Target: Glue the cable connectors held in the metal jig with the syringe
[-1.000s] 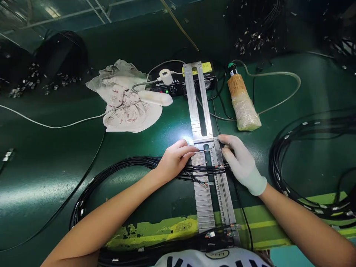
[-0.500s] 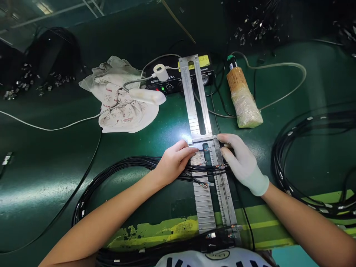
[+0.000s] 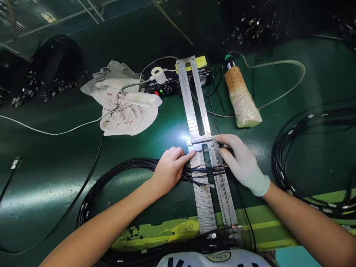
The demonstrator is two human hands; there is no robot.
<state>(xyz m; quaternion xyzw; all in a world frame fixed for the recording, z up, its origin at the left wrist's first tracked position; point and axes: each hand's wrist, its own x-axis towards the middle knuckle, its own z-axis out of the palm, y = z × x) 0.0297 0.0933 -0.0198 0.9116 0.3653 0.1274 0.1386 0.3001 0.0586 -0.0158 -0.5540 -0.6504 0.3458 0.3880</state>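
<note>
A long metal fixture [image 3: 194, 111] with slotted rails lies lengthwise on the green bench. A bundle of black cables [image 3: 125, 167] crosses it, and their small bare-wired ends [image 3: 207, 184] lie in its slots. My bare left hand [image 3: 169, 168] rests flat on the cables, fingers stretched to the left rail. My gloved right hand [image 3: 241, 163] sits at the right rail with thumb and forefinger pinched together; what they hold is hidden.
Behind the fixture stand a black control box [image 3: 174, 81], a white gooseneck lamp [image 3: 144, 99] and a crumpled cloth [image 3: 122, 107]. A wrapped tool with a hose [image 3: 241, 98] lies to the right. More cable coils [image 3: 308, 155] lie far right. Yellow tape [image 3: 167, 230] marks the near edge.
My left fingertips have drawn back a little from the top of the slotted rail toward the cables. My right hand has stayed in place. The view has shifted slightly.
</note>
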